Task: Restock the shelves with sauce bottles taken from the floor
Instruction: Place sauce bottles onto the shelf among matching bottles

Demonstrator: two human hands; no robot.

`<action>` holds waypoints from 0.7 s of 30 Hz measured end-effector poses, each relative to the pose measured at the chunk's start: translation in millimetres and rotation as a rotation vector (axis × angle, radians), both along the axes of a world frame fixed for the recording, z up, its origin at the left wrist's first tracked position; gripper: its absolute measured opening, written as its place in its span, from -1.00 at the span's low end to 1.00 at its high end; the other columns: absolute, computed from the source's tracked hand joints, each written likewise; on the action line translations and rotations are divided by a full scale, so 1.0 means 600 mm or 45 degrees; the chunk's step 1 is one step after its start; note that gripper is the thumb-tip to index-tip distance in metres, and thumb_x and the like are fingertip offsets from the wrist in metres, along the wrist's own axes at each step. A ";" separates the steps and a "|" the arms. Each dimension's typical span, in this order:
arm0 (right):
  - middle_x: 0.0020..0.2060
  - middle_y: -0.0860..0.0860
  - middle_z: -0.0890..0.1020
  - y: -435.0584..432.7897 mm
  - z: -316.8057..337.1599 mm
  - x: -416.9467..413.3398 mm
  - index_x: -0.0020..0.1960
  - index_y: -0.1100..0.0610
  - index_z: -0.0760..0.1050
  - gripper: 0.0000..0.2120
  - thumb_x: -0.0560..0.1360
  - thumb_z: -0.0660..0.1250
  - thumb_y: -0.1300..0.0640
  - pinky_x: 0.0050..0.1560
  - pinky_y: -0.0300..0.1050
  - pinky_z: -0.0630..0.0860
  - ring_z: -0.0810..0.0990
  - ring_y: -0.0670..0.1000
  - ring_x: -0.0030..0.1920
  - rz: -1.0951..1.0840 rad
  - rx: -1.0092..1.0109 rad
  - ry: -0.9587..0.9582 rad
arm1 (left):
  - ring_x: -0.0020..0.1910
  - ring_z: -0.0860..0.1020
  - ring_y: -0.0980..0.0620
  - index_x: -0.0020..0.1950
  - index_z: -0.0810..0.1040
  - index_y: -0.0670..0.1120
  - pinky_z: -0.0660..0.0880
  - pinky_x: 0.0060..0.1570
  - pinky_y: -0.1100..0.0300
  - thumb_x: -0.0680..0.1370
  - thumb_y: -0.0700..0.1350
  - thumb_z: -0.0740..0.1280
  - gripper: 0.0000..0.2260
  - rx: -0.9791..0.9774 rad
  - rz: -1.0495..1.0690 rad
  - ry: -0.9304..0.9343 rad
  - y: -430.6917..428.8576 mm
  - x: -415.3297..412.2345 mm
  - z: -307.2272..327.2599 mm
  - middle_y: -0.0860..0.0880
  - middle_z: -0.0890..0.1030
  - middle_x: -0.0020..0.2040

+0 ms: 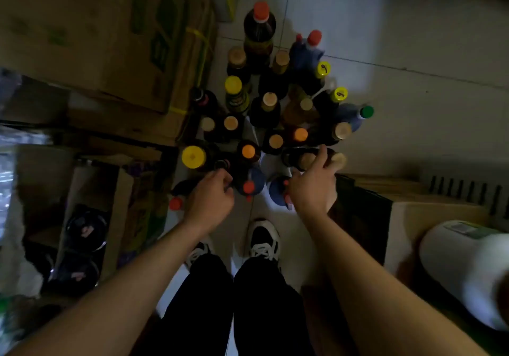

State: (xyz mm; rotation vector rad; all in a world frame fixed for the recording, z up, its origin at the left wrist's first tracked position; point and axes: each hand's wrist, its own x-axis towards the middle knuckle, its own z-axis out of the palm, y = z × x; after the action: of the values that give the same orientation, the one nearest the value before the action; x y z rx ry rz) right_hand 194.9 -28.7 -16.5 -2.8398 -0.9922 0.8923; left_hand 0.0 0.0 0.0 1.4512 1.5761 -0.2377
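Your right hand [311,187], fingers spread, lies over two tan-capped bottles [305,159] at the near edge of the cluster on the floor [413,38]; whether it grasps them cannot be told. Your left hand [212,197], fingers curled, is just beside a dark-capped bottle [222,164]; its underside is hidden, so its hold cannot be told either.

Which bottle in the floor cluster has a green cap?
The bluish bottle at the cluster's right edge, beside a yellow cap marked 9. It alone has a green cap; the other caps in view are red, orange, yellow or tan.
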 end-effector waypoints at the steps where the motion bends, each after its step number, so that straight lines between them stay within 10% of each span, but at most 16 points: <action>1: 0.40 0.20 0.36 0.011 -0.009 0.010 0.54 -0.02 0.12 -0.36 0.57 0.34 -0.04 -0.19 0.01 0.41 0.58 0.27 0.12 0.052 -0.052 -0.027 | 0.13 0.51 -0.13 0.18 0.48 -0.08 0.48 0.07 -0.03 0.59 -0.17 0.25 -0.83 0.009 0.000 0.008 0.003 0.005 -0.009 -0.09 0.52 0.19; 8: -0.06 0.17 0.63 0.062 -0.050 0.063 0.14 0.18 0.47 -0.83 0.61 0.26 0.12 -0.15 0.06 0.56 0.62 0.21 -0.08 0.673 -0.191 -0.025 | 0.08 0.51 -0.11 0.16 0.51 -0.07 0.41 -0.05 0.07 0.61 -0.19 0.19 -0.83 0.040 -0.090 0.036 -0.004 0.024 -0.022 -0.10 0.52 0.17; 13: -0.18 0.18 0.61 0.090 0.035 0.088 -0.08 0.23 0.53 -0.87 0.50 0.32 0.15 -0.28 0.01 0.48 0.57 0.20 -0.24 0.539 -0.096 0.085 | 0.07 0.52 -0.13 0.16 0.50 -0.08 0.50 0.02 -0.04 0.58 -0.18 0.25 -0.83 0.067 -0.119 0.010 0.024 0.031 0.024 -0.12 0.54 0.15; 18: -0.35 0.12 0.55 0.122 0.238 0.120 -0.25 0.15 0.55 -0.79 0.39 0.39 0.00 -0.44 -0.12 0.29 0.50 0.16 -0.36 0.585 -0.016 0.120 | 0.41 0.33 0.00 0.49 0.29 0.07 0.36 0.30 0.07 0.46 0.02 0.49 -0.34 -0.061 -0.187 -0.294 0.064 0.068 0.122 -0.01 0.37 0.46; 21: -0.52 0.03 0.58 0.146 0.361 0.159 -0.28 0.16 0.61 -0.84 0.38 0.43 0.07 -0.57 -0.21 0.39 0.53 0.02 -0.55 0.339 0.051 0.542 | 0.40 0.30 0.18 0.55 0.18 0.12 0.29 0.32 0.17 0.38 0.17 0.49 -0.18 -0.302 -0.107 -0.696 0.099 0.110 0.203 0.09 0.32 0.48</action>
State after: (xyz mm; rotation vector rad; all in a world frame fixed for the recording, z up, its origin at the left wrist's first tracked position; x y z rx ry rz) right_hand 290.2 58.8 199.8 -2.3616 -1.3125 1.4018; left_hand 66.2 59.1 121.8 1.2602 1.0102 -0.0623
